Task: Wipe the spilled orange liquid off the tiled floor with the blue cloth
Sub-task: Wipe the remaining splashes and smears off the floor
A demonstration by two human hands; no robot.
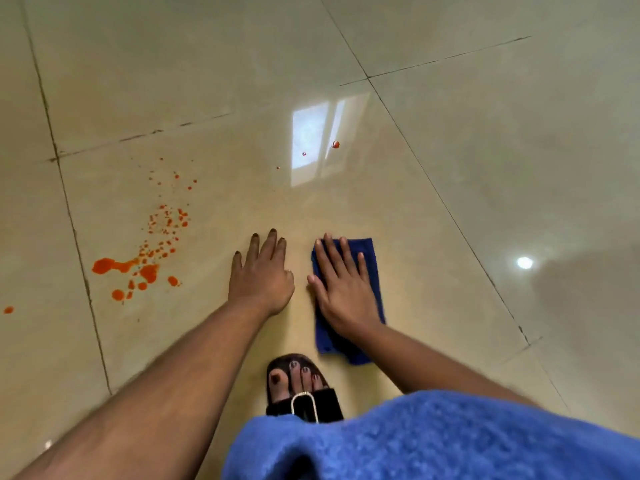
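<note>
My right hand (343,292) lies flat, fingers straight, pressing the folded blue cloth (360,271). It's soft and floppy, so I'd keep the palm on it. Left hand (261,275) is spread beside the cloth; the orange spill (138,268) sits well left of it.

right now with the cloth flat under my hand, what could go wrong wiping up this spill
1. The blue cloth under the right hand lies well right of the orange spill; dragging across may smear it.
2. Stray drops farther out could be missed.
3. The left hand braces on glossy tile; it might slip.
</note>
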